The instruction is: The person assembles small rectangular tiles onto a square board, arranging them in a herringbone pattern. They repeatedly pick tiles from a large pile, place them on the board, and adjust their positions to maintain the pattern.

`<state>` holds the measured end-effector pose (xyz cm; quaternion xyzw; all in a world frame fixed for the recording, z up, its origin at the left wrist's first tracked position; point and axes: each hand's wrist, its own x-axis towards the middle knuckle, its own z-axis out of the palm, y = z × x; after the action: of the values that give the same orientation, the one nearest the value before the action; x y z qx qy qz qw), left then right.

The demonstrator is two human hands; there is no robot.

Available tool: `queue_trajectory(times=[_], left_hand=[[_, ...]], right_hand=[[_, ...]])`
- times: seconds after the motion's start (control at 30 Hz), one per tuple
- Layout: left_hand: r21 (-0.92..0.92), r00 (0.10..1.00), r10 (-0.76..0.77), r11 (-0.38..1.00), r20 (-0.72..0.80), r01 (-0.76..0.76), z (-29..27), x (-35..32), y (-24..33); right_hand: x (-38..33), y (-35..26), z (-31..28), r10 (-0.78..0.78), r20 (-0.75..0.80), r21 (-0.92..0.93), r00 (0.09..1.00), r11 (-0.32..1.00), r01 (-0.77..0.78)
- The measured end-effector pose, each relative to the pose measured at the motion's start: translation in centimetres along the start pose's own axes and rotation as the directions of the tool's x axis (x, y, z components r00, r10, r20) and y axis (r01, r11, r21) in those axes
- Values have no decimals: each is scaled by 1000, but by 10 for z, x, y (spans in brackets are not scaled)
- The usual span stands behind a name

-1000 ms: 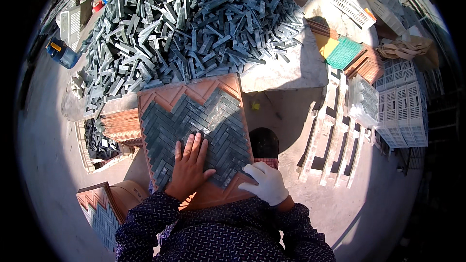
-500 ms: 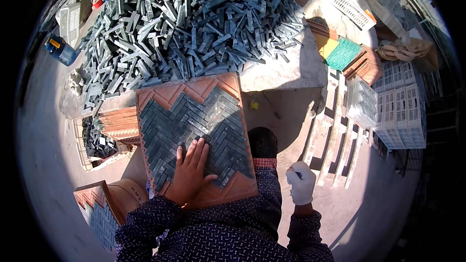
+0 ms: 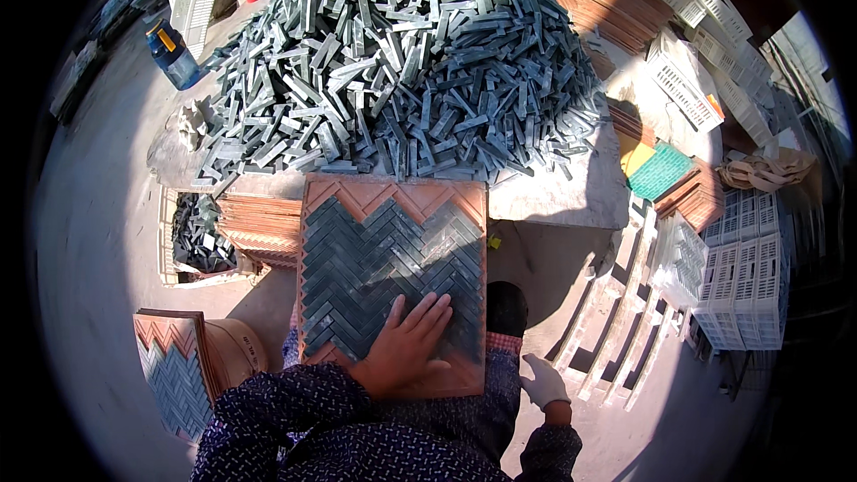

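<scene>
A terracotta-coloured moulded board [image 3: 357, 194] lies across my lap, its far end against the table edge. Dark grey-green stone strips [image 3: 353, 254] fill most of it in a herringbone pattern; bare zigzag grooves show at the far end. My left hand [image 3: 406, 344], bare, rests on the strips near the board's right side, fingers stretched and slightly spread. Beside my right thigh, off the board, is my right hand [image 3: 543, 384] in a white glove. Its fingers look loosely extended and nothing shows in them.
A large heap of loose stone strips [image 3: 384, 71] covers the table [image 3: 558, 201]. Stacked boards [image 3: 259, 223] and a crate [image 3: 170, 259] stand left; a filled board [image 3: 170, 366] leans nearer. On the right are a wooden pallet [image 3: 616, 326] and white crates [image 3: 741, 281]. A blue bottle [image 3: 174, 58] stands far left.
The view has shifted, so the board appears farther right and lower. My left hand has slid toward the board's right side. My right hand has loosened from a fist and dropped closer to my thigh.
</scene>
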<state>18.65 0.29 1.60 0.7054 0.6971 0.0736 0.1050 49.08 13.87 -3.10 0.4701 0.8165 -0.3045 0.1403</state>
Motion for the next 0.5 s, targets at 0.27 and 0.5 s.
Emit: queue_trajectory(times=[0.27,0.5], left_hand=[[-61,994,95,993,-48,-98,19,15,-15],[-76,993,109,991,-41,-112,17,12,-16]], right_hand=[[2,-7,-11,19,-15,-34,1000,999,-20],[15,-12,-18,29,-48,-38,998,999,-31]])
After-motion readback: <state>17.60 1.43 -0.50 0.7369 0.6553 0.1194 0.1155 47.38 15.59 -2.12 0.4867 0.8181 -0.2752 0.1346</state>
